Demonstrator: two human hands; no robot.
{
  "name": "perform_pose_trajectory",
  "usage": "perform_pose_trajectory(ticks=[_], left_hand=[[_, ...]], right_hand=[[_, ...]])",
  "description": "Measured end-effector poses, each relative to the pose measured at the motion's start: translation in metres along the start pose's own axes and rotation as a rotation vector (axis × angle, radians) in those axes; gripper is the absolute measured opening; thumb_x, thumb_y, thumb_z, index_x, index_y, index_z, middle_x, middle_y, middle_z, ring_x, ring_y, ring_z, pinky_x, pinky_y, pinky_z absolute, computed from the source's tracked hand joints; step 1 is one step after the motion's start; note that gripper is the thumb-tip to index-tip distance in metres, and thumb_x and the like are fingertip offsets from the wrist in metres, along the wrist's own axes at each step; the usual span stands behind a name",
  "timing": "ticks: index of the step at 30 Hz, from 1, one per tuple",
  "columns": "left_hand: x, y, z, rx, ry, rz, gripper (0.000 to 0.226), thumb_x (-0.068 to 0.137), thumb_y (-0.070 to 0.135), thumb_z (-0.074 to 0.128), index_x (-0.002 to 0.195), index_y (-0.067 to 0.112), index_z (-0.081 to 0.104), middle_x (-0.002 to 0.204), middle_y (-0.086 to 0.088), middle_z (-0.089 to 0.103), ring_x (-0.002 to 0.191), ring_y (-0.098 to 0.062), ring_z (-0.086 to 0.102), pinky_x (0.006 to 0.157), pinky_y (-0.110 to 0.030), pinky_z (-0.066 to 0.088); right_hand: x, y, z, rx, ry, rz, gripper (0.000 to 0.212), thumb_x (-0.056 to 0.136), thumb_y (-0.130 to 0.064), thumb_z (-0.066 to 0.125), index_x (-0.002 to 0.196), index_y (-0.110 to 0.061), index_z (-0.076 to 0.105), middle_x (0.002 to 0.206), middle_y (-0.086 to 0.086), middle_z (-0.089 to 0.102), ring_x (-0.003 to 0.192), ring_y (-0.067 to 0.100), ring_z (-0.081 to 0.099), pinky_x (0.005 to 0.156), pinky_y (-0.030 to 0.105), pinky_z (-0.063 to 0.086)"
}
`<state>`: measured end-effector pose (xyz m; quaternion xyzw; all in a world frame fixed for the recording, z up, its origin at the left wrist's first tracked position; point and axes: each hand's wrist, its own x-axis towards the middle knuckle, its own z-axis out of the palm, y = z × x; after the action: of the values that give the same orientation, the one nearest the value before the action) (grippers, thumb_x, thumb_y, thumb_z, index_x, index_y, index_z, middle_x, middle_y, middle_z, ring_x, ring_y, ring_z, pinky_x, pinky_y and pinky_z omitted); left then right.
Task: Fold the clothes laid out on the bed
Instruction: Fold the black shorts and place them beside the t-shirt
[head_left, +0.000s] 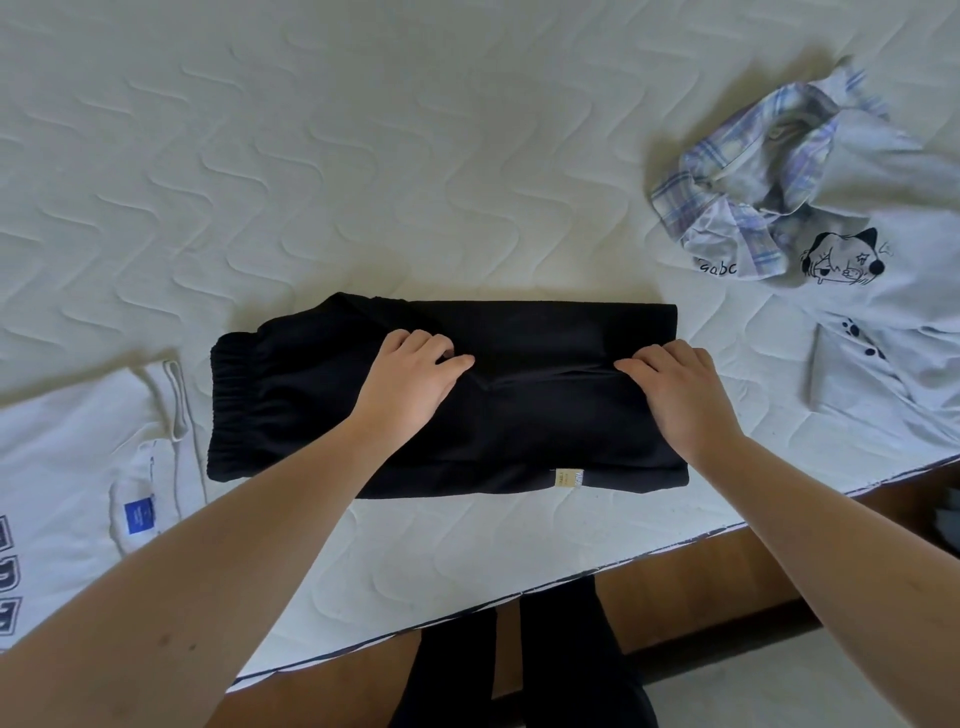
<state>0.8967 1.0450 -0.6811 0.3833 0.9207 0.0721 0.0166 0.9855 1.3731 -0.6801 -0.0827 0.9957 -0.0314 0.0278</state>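
We are folding the black trousers (447, 395), which are lying near the front edge of the bed (311, 156). Our left hand (415, 379) and right hand (680, 389) are each pinching a fold of the cloth with curled fingers. We judge it best to lift both pinches together and keep the edge straight. The printed white top (883, 312) is showing "Gabc"; the yellow tag (567, 478) and the blue label (139, 517) on the white shirt (67, 467) are too small to read.
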Motion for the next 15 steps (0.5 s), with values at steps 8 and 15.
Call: perform_pose_trajectory(ticks=[8, 15], left_hand=[[-0.003, 0.003, 0.006, 0.062, -0.138, -0.069, 0.030, 0.088, 0.013, 0.064, 0.117, 0.016, 0.070, 0.111, -0.008, 0.064, 0.104, -0.030, 0.060, 0.097, -0.046, 0.043], [0.040, 0.048, 0.017, -0.017, 0.016, -0.223, 0.036, 0.099, 0.031, 0.043, 0.129, 0.014, 0.054, 0.130, -0.010, 0.055, 0.122, -0.029, 0.051, 0.104, -0.043, 0.039]], right_hand=[[-0.001, 0.001, 0.001, 0.166, -0.106, 0.083, 0.032, 0.085, -0.004, 0.064, 0.115, -0.013, 0.070, 0.108, 0.007, 0.068, 0.094, 0.033, 0.060, 0.083, 0.043, 0.045], [0.024, 0.014, 0.004, 0.818, -0.007, 1.078, 0.047, 0.092, -0.049, 0.054, 0.127, -0.016, 0.052, 0.122, 0.005, 0.056, 0.097, 0.020, 0.055, 0.084, 0.033, 0.043]])
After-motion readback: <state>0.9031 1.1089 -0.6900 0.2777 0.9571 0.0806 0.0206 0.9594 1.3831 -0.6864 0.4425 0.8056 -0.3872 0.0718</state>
